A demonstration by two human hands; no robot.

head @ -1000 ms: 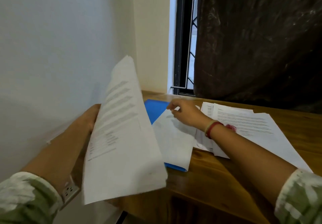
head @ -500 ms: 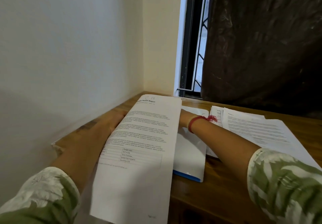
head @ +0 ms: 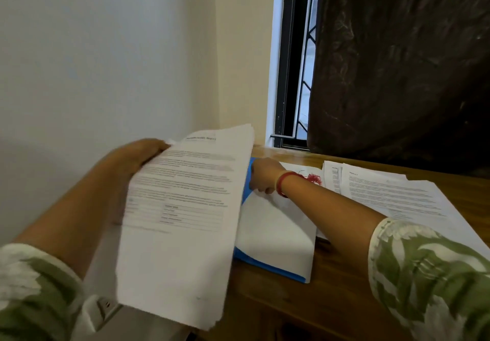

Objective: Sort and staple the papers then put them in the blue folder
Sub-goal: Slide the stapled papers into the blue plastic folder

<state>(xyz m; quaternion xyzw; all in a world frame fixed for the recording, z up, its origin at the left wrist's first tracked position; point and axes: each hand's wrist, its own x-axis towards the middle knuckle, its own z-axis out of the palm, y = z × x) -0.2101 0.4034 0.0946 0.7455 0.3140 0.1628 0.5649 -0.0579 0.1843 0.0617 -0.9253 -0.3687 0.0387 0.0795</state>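
Papers (head: 185,221) in printed stack, held up by left hand (head: 138,155), fingers wrapped on upper left edge, over left end of table (head: 344,287). Blue folder (head: 247,181) lies flat on table, white sheet (head: 275,229) on top. Right hand (head: 265,176) at folder's far edge, fingers curled; what it grips, cannot tell. Loose sheets (head: 397,197) lie at right.

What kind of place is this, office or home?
Probably a home or small-office desk corner: a wooden desk against a plain wall, a barred window with a dark curtain, and printed papers beside a blue folder.
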